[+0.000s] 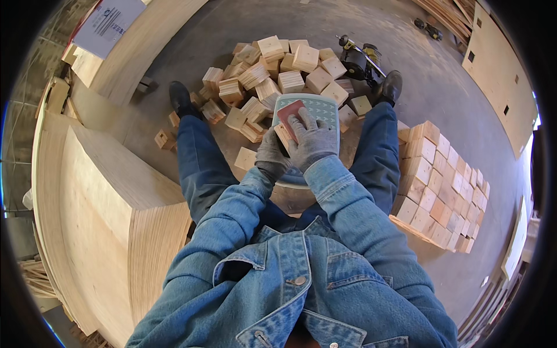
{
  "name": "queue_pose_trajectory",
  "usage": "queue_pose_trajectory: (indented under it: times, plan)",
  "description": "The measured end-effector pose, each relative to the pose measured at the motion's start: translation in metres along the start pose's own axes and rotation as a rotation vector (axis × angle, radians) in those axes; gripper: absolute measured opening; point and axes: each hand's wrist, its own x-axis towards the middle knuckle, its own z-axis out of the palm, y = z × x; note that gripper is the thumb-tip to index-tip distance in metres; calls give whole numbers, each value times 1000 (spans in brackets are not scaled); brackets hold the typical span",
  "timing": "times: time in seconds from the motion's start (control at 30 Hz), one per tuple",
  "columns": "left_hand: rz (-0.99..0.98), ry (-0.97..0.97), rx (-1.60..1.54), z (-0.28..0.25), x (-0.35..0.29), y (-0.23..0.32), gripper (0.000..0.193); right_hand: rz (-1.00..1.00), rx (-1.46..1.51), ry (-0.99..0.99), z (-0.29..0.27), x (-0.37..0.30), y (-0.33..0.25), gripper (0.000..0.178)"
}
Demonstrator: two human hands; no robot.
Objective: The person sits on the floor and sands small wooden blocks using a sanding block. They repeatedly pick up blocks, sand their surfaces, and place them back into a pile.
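In a grey glove, my left hand (pixel 271 155) is closed around the near left side of a wooden block (pixel 282 136). My right hand (pixel 314 139), gloved the same way, presses its fingers onto a reddish-brown piece of sandpaper (pixel 289 112) lying against the block's upper face. Most of the block is hidden by the sandpaper and my fingers. Both hands are over a pale green plastic stool (pixel 326 104) with a textured top, between my knees.
Loose wooden blocks (pixel 261 75) lie heaped beyond the stool. A black-and-yellow power tool (pixel 362 61) rests by my right boot. To the right, blocks stand in a neat stack (pixel 441 188). Large plywood sheets (pixel 98 203) are piled at my left; a plywood panel (pixel 500 75) is far right.
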Motion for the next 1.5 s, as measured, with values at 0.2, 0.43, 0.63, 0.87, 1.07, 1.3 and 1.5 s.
queue_pose_trajectory:
  times: [0.2, 0.43, 0.63, 0.87, 1.07, 1.3, 1.5]
  plan:
    - [-64, 84, -30, -19, 7, -38, 66, -18, 14, 35, 1, 3, -7, 60]
    - [71, 53, 357, 5, -3, 18, 57, 12, -56, -79, 8, 2, 7, 67]
    - [-100, 2, -495, -4, 0, -2, 74, -23, -9, 70, 9, 2, -1, 61]
    - [5, 60, 351, -5, -1, 4, 55, -15, -26, 53, 7, 0, 0, 62]
    - [-141, -46, -59, -7, 7, 2, 69, -36, -40, 71, 12, 1, 2, 63]
    - [-204, 52, -710, -6, 8, -5, 55, -5, -49, 5, 3, 4, -4, 64]
    - [-122, 2, -90, -8, 5, -14, 51, -27, -76, 33, 11, 2, 4, 64]
